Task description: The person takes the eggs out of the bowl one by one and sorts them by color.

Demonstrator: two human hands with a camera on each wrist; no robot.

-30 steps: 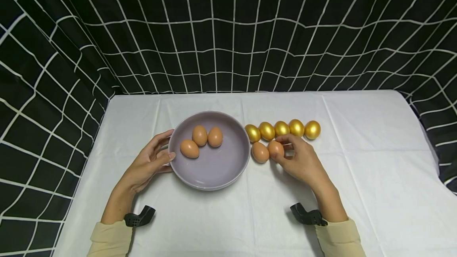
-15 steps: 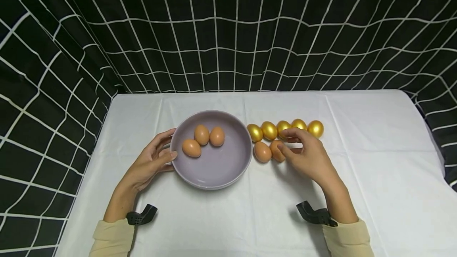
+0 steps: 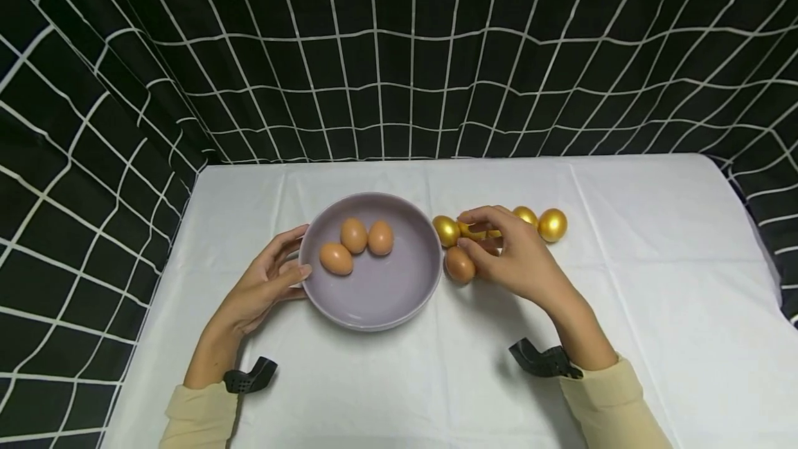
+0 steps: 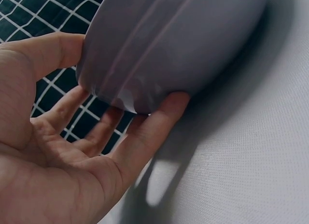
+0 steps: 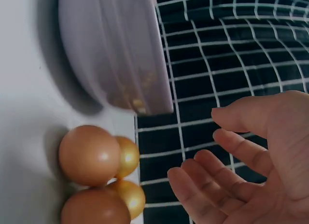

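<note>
My left hand (image 3: pixel 257 288) grips the left side of a pale purple bowl (image 3: pixel 395 296), with the thumb at the rim and fingers against the outer wall. Inside the bowl lie three brown eggs (image 3: pixel 337 258), grouped toward its left. My right hand (image 3: pixel 524 262) hovers over the eggs beside the bowl, thumb and fingers parted around nothing. A brown egg (image 3: pixel 460 265) on the table shows just left of its thumb. Another brown egg (image 5: pixel 96 207) appears in the right wrist view, though the hand hides it from the head view.
Behind the brown eggs runs a row of several golden eggs (image 3: pixel 552 225), partly covered by the right hand. White cloth (image 3: pixel 386 393) covers the table. Black curtains with a white grid (image 3: pixel 399 54) rise at the back and sides.
My right hand first drew back from the right-hand brown egg, releasing it, then moved left over it toward the other brown egg. The left hand has kept its hold on the bowl.
</note>
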